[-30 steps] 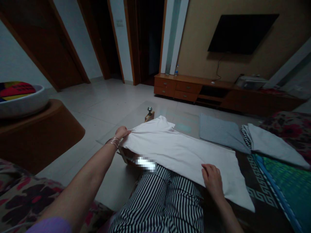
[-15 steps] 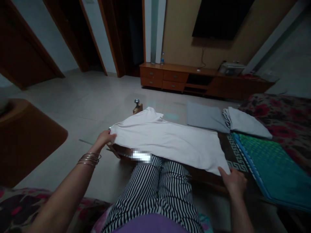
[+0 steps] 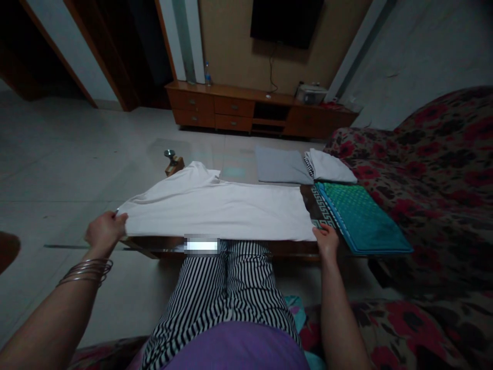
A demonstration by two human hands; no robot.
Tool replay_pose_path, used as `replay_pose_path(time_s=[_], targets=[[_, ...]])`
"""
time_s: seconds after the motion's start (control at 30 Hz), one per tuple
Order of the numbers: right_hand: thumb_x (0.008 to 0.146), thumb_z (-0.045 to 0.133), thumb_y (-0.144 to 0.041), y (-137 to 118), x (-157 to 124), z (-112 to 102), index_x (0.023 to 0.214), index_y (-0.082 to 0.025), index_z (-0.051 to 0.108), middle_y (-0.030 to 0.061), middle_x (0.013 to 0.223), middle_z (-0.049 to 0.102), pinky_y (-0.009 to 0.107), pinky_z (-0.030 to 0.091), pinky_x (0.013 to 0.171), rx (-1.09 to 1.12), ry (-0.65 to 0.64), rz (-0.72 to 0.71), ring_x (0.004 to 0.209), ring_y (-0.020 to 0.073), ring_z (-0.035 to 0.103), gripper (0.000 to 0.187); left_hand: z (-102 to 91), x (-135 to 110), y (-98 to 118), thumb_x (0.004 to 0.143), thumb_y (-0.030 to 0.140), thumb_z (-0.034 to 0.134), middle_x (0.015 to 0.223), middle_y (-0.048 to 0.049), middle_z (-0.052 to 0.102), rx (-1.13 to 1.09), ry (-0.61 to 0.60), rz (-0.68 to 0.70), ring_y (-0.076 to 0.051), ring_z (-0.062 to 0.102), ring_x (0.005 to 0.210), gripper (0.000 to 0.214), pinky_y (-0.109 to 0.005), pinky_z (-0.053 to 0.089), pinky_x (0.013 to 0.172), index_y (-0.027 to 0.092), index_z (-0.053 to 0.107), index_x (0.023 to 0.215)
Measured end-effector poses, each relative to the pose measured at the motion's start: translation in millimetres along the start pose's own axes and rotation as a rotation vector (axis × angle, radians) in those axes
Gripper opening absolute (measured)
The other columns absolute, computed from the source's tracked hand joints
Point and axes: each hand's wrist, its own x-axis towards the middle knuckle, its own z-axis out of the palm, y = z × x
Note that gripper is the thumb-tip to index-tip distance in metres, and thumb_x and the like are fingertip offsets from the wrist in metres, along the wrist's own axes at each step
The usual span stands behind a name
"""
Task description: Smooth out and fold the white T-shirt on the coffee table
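Where the hands stand: left hand (image 3: 105, 232) curled on the left corner of the garment (image 3: 215, 210), apparently gripping it; right hand (image 3: 326, 241) against the lower right edge, grip impossible to tell.
Garment: white, spread lengthwise across the tabletop (image 3: 154, 247), centre of the frame; near edge level with the tabletop's near edge, left corner reaching past the tabletop's end.
Nearby: knob (image 3: 171, 153) on a wooden post (image 3: 174, 166), just beyond the collar; grey cloth (image 3: 281, 165) and folded white cloth (image 3: 329, 167), upper right of the garment; teal mat (image 3: 360, 218), just right of the right hand.
Risk, overhang: if the left hand lets go, the unsupported corner could drag the garment toward the floor.
Risk, uneven pull: unequal tension between the hands could skew or wrinkle the cloth.
Risk, snagging: the collar could catch on the knob; the right end could disturb the teal mat.
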Motion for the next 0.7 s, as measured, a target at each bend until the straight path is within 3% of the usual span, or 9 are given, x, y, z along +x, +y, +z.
replay_pose_path(time_s=[0.17, 0.3, 0.37, 0.43, 0.53, 0.63, 0.7], targets=[[0.072, 0.059, -0.039, -8, -18, -5, 0.109, -0.009, 0.063, 0.0085, 0.08, 0.064, 0.037, 0.044, 0.08, -0.233, 0.009, -0.116, 0.079, 0.0236, 0.058, 0.047, 4.1, -9, -7, 0.093, 0.058, 0.028, 0.098, -0.0045, 0.066, 0.049, 0.041, 0.103, -0.015, 0.052, 0.074, 0.052, -0.02, 0.026, 0.057, 0.021, 0.06, 0.112], [0.084, 0.052, -0.034, -14, -33, -16, 0.113, -0.012, 0.062, 0.0127, 0.093, 0.064, 0.035, 0.042, 0.079, -0.502, -0.016, -0.209, 0.088, 0.0248, 0.058, 0.038, 0.0, -15, -16, 0.092, 0.06, 0.027, 0.099, -0.013, 0.066, 0.001, 0.024, 0.134, -0.02, 0.055, 0.077, 0.059, -0.024, 0.035, 0.063, 0.014, 0.058, 0.114], [0.087, 0.052, -0.034, -21, -34, -22, 0.115, -0.012, 0.062, 0.0164, 0.1, 0.063, 0.037, 0.042, 0.078, -0.638, -0.021, -0.194, 0.093, 0.0277, 0.057, 0.037, -5.9, -20, -16, 0.092, 0.055, 0.034, 0.103, -0.0161, 0.065, -0.028, 0.09, 0.121, -0.024, 0.057, 0.086, 0.055, -0.029, 0.04, 0.071, 0.011, 0.056, 0.118], [0.088, 0.052, -0.035, -38, -32, -20, 0.121, -0.012, 0.06, 0.0209, 0.11, 0.061, 0.042, 0.042, 0.081, -0.739, 0.006, -0.196, 0.103, 0.033, 0.055, 0.041, -14.3, -30, -5, 0.092, 0.046, 0.039, 0.116, -0.0199, 0.06, -0.063, 0.251, 0.172, -0.029, 0.054, 0.102, 0.051, -0.038, 0.042, 0.082, 0.008, 0.053, 0.123], [0.092, 0.047, -0.034, -87, -40, 15, 0.131, -0.012, 0.053, 0.0217, 0.128, 0.055, 0.047, 0.038, 0.094, -0.687, -0.046, -0.342, 0.12, 0.0352, 0.046, 0.045, -25.4, -59, 41, 0.095, 0.033, 0.035, 0.14, -0.0202, 0.045, -0.16, 0.451, 0.408, -0.032, 0.036, 0.13, 0.047, -0.049, 0.03, 0.101, 0.006, 0.047, 0.132], [0.095, 0.043, -0.032, -144, -75, 83, 0.137, -0.01, 0.048, 0.0198, 0.143, 0.044, 0.046, 0.028, 0.107, -0.544, -0.295, -0.6, 0.135, 0.0311, 0.033, 0.048, -23.4, -100, 105, 0.099, 0.031, 0.027, 0.152, -0.016, 0.031, -0.212, 0.399, 0.708, -0.028, 0.022, 0.141, 0.049, -0.052, 0.019, 0.11, 0.009, 0.041, 0.14], [0.094, 0.048, -0.037, -167, -101, 130, 0.139, -0.015, 0.046, 0.0148, 0.15, 0.037, 0.047, 0.023, 0.111, -0.482, -0.463, -0.757, 0.14, 0.0303, 0.026, 0.05, -13.6, -124, 137, 0.098, 0.036, 0.028, 0.154, -0.0151, 0.028, -0.191, 0.315, 0.869, -0.028, 0.018, 0.144, 0.053, -0.053, 0.016, 0.111, 0.01, 0.039, 0.143]])
